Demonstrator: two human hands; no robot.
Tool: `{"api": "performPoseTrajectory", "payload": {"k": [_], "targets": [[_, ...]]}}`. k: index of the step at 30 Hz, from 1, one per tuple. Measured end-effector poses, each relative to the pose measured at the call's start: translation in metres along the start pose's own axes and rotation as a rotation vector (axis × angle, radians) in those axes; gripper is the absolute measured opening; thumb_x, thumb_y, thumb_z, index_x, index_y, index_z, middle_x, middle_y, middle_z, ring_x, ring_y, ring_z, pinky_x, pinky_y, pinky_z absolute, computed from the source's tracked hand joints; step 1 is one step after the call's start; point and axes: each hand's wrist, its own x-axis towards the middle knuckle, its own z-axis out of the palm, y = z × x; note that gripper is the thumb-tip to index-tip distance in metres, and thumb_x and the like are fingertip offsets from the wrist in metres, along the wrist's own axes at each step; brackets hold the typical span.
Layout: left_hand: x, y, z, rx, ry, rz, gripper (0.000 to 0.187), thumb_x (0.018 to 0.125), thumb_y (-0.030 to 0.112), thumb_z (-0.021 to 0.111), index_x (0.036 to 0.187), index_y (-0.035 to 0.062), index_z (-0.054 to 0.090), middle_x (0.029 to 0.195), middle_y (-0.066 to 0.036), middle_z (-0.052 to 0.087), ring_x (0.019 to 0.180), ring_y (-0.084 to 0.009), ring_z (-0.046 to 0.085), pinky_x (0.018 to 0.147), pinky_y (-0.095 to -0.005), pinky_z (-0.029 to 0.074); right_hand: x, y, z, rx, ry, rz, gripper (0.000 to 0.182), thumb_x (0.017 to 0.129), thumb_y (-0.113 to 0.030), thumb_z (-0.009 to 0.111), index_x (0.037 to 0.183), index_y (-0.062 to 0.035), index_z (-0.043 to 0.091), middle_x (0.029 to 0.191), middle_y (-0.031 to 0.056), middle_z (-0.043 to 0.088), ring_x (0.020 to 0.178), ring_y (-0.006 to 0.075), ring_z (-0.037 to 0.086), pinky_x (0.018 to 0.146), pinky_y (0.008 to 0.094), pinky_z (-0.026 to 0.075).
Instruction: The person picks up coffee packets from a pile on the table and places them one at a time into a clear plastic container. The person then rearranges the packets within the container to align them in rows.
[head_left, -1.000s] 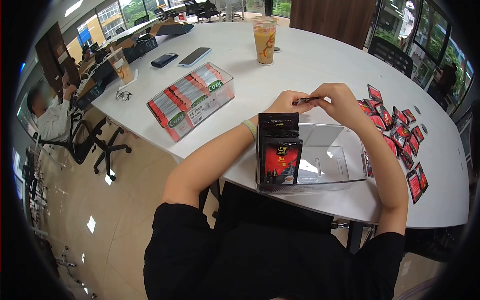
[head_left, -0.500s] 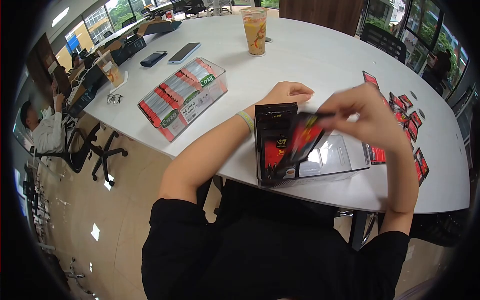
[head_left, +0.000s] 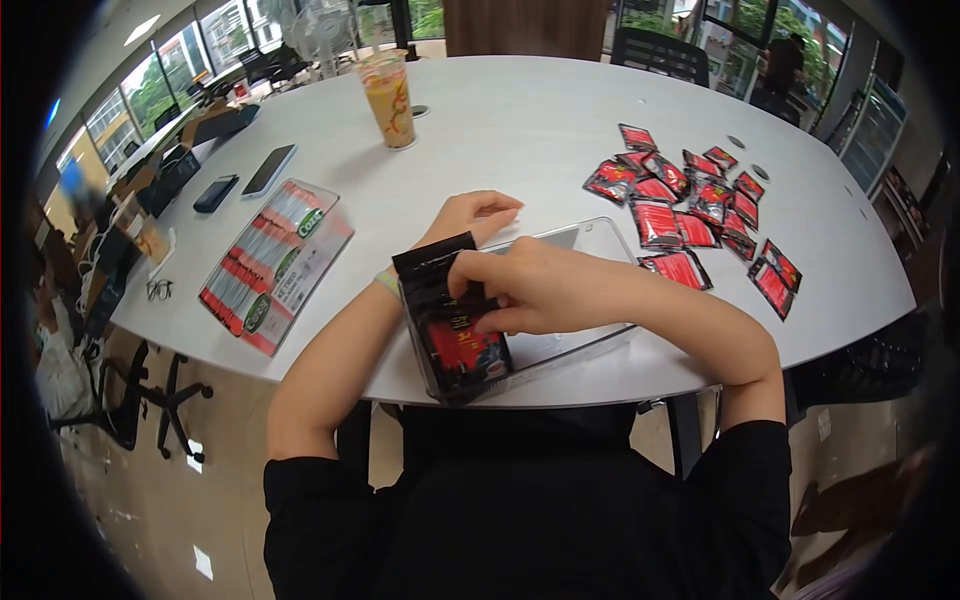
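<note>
Right hand (head_left: pixel 520 288) half-curled at red-black sachet (head_left: pixel 464 350), hold unclear; sachet lies leftward, long axis near upright; left hand (head_left: pixel 474 216) farther, loosely open, seemingly empty

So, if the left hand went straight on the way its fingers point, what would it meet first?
The left hand would probably meet the scattered sachets first, past a stretch of bare tabletop. Its height is hard to judge, so it might pass above them.

right fingers (head_left: pixel 478 268) touch a red sachet (head_left: pixel 463 352) in the clear box (head_left: pixel 565 358), left hand (head_left: pixel 478 216) nearby.
</note>
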Motion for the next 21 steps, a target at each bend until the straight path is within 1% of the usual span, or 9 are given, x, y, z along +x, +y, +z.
{"api": "performPoseTrajectory", "payload": {"k": [4,6,10,13,14,15,16,18,21], "targets": [[-0.002,0.001,0.001,-0.105,-0.006,-0.080,0.032,0.085,0.022,0.055,0.105,-0.0028,0.059,0.099,-0.013,0.062,0.095,-0.0197,0.058,0.084,-0.0302,0.045,-0.001,-0.007,-0.014,-0.089,-0.032,0.020,0.038,0.073,-0.021,0.071,0.101,-0.0067,0.050,0.053,0.0064,0.053,0.049,0.0177,0.054,0.046,0.0296,0.039],[-0.002,0.001,-0.002,-0.074,-0.022,-0.099,0.031,0.085,0.021,0.055,0.105,-0.0025,0.059,0.099,-0.012,0.063,0.095,-0.0190,0.058,0.084,-0.0297,0.044,0.001,0.010,-0.033,-0.039,0.112,-0.011,0.036,0.071,-0.025,0.073,0.095,-0.0061,0.054,0.050,0.0040,0.050,0.045,0.0137,0.050,0.043,0.0279,0.037],[0.005,-0.012,0.000,0.061,0.022,0.051,0.029,0.087,0.020,0.054,0.107,0.0001,0.059,0.096,-0.007,0.063,0.087,-0.0105,0.056,0.080,-0.0238,0.043,-0.010,0.075,-0.086,-0.110,0.591,0.366,0.032,0.073,-0.029,0.071,0.087,-0.0030,0.060,0.061,0.0068,0.060,0.054,0.0127,0.057,0.050,0.0248,0.045],[0.004,-0.011,0.000,0.090,0.032,0.037,0.028,0.087,0.020,0.054,0.105,0.0006,0.061,0.096,-0.007,0.063,0.088,-0.0108,0.056,0.080,-0.0240,0.043,-0.036,0.153,-0.094,-0.494,0.509,0.578,0.043,0.068,-0.032,0.074,0.096,-0.0017,0.060,0.079,0.0151,0.064,0.072,0.0187,0.063,0.063,0.0282,0.050],[0.006,-0.011,0.000,0.109,0.035,0.028,0.027,0.087,0.020,0.054,0.104,0.0005,0.061,0.096,-0.007,0.063,0.088,-0.0109,0.056,0.080,-0.0242,0.043,-0.046,0.155,-0.090,-0.389,0.380,0.693,0.054,0.065,-0.036,0.074,0.106,-0.0027,0.059,0.093,0.0187,0.063,0.086,0.0266,0.062,0.075,0.0337,0.049],[0.008,-0.017,-0.001,0.109,0.057,0.041,0.026,0.087,0.019,0.054,0.102,0.0005,0.062,0.093,-0.008,0.064,0.087,-0.0111,0.056,0.079,-0.0245,0.043,-0.054,0.181,-0.082,-0.624,0.307,0.615,0.053,0.067,-0.037,0.070,0.106,-0.0032,0.060,0.095,0.0187,0.063,0.086,0.0299,0.061,0.078,0.0358,0.048],[0.012,-0.026,-0.001,0.104,0.069,0.063,0.024,0.086,0.017,0.054,0.100,0.0004,0.063,0.091,-0.009,0.065,0.086,-0.0114,0.057,0.078,-0.0247,0.044,-0.049,0.190,-0.085,-0.630,0.007,0.706,0.047,0.069,-0.039,0.065,0.100,-0.0031,0.064,0.094,0.0198,0.063,0.084,0.0316,0.061,0.079,0.0376,0.047],[0.014,-0.028,-0.001,0.069,0.074,0.026,0.024,0.086,0.018,0.054,0.099,-0.0002,0.063,0.090,-0.008,0.064,0.085,-0.0108,0.056,0.076,-0.0240,0.044,-0.049,0.204,-0.079,-0.743,0.117,0.577,0.029,0.068,-0.029,0.062,0.079,-0.0027,0.068,0.071,0.0181,0.064,0.070,0.0332,0.062,0.068,0.0402,0.049],[0.016,-0.025,0.000,0.087,0.041,0.069,0.025,0.087,0.018,0.053,0.100,-0.0016,0.062,0.092,-0.007,0.064,0.086,-0.0105,0.056,0.077,-0.0232,0.044,-0.040,0.167,-0.079,-0.685,0.109,0.621,0.019,0.067,-0.017,0.056,0.071,-0.0009,0.066,0.068,0.0193,0.062,0.068,0.0338,0.062,0.063,0.0415,0.050]]}}
